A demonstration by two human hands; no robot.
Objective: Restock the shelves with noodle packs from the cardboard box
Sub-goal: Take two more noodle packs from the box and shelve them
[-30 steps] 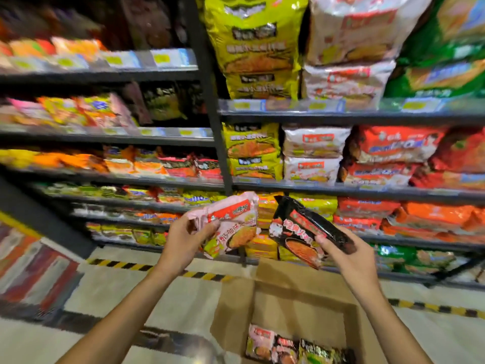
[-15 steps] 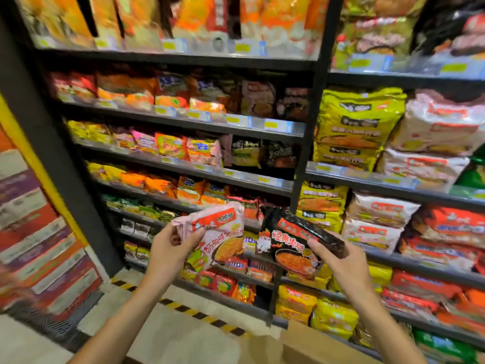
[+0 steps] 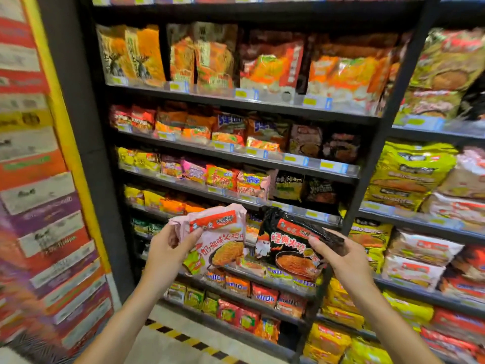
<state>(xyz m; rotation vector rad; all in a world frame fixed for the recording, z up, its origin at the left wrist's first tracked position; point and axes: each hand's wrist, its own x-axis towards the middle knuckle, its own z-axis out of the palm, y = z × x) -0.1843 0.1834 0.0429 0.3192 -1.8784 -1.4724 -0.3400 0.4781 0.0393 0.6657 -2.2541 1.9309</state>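
My left hand point(image 3: 168, 252) grips a pink noodle pack point(image 3: 219, 240) by its left edge. My right hand point(image 3: 341, 258) holds a black noodle pack point(image 3: 291, 245) by its upper right corner. Both packs are held up side by side in front of the dark metal shelves point(image 3: 236, 153), level with the lower middle rows. Those shelves are full of small noodle packs in orange, yellow, pink and black. The cardboard box is out of view.
A black upright post point(image 3: 378, 143) splits the left shelf bay from a right bay with large yellow and white multipacks point(image 3: 409, 172). Stacked printed cartons point(image 3: 39, 206) stand at the left beside a yellow pillar edge. Yellow-black hazard tape point(image 3: 194, 342) marks the floor.
My view has swung up and to the left, off the cardboard box and onto the left shelf bay. Both hands have risen with their packs and still hold them.
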